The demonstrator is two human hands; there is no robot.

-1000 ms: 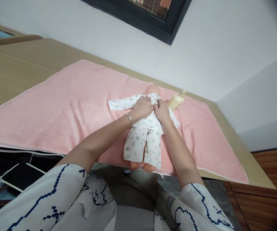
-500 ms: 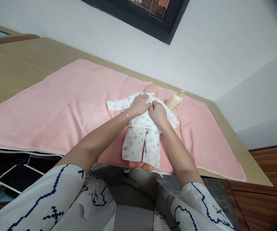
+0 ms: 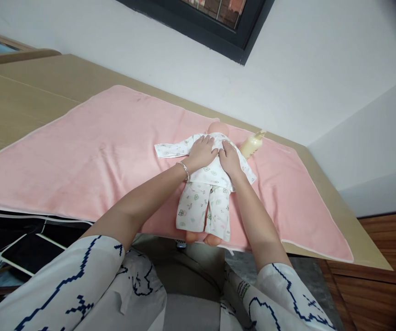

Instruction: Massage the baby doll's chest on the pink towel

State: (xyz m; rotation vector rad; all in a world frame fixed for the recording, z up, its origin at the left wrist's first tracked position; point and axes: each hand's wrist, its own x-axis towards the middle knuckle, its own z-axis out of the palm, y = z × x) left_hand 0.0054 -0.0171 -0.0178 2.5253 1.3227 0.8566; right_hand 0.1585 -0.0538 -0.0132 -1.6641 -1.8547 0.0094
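Note:
A baby doll (image 3: 218,127) lies on a pink blanket (image 3: 122,133), its head away from me and its feet near the table's front edge. It wears a white patterned long-sleeved top (image 3: 209,174) and matching trousers (image 3: 195,209). My left hand (image 3: 202,151) rests flat on the left chest of the top, fingers stretched toward the head. On the right chest lies my right hand (image 3: 229,157), its fingers loosely extended on the cloth. Both thumbs are close together at the middle of the top. The doll's left-side sleeve (image 3: 172,150) is spread straight out.
A pale yellow pump bottle (image 3: 251,145) lies tilted on the blanket, right of the doll. Behind the wooden table (image 3: 46,87) are a white wall and a dark window frame (image 3: 242,46). A black-and-white item (image 3: 32,253) sits below the table at lower left.
My right hand has loosened from a pinch at the middle of the top and now lies flatter, slightly to the right. My left hand stays on the chest.

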